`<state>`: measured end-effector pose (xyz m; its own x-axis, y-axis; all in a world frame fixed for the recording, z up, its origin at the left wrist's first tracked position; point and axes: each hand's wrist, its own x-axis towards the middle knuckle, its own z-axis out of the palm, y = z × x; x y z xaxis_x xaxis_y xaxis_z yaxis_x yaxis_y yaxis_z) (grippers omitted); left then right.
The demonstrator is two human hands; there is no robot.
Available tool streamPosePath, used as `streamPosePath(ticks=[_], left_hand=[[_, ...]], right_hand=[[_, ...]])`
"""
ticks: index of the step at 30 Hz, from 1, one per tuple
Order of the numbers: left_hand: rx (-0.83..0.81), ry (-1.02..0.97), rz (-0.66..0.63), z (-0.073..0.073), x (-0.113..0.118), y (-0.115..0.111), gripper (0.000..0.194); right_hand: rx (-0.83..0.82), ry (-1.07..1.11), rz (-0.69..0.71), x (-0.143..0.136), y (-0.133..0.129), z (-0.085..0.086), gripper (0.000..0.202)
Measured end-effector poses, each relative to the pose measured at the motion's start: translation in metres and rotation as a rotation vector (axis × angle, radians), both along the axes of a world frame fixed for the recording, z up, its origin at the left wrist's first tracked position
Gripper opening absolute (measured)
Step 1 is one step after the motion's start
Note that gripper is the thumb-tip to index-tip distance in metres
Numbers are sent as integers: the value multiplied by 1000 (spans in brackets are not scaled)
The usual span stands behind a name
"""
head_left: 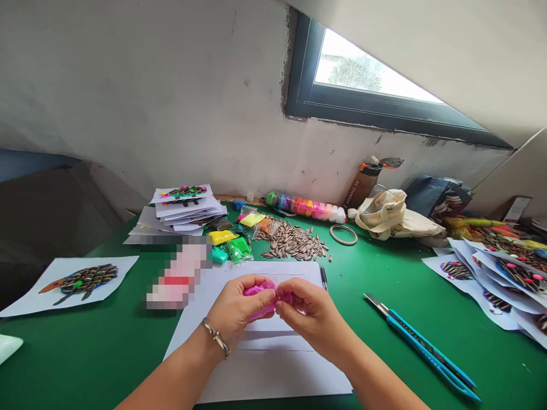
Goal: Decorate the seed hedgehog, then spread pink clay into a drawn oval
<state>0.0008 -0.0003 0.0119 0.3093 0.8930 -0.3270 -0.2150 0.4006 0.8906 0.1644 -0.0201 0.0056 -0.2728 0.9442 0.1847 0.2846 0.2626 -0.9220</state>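
Nearest is the white paper (273,376), lying on a green table (128,364), with both hands above it. The left hand (231,313), a silver bracelet (216,338) at its wrist, is closed round a pink lump (262,311), thumb laid across it. The right hand (314,316) pinches the lump's right end between thumb and fingers, so it sits between the two hands, seen over the far part of the white paper. Its long axis runs roughly sideways across the paper, the narrower end pointing at the right hand.

To the right of the white paper lies a blue utility knife (427,348), slanted, its bared blade pointing away and toward the paper. Well to the left is a seed bird picture (85,282), beak leftward; between it and the paper, a masked patch (177,279) I cannot make out. A pen (323,277) lies at the paper's far right corner. Just beyond the far edge are a green packet (240,250) and a yellow packet (222,237), then a heap of striped seeds (297,242); behind the paper, farther back, lies a tube of many colours (305,206)
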Motion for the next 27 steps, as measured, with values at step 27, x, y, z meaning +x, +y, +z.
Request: streamPosePath(ticks=[27], left_hand=[[135,135,52,-2,-1,1,33]], right_hand=[[-13,-82,-52,1,0,-6,8]])
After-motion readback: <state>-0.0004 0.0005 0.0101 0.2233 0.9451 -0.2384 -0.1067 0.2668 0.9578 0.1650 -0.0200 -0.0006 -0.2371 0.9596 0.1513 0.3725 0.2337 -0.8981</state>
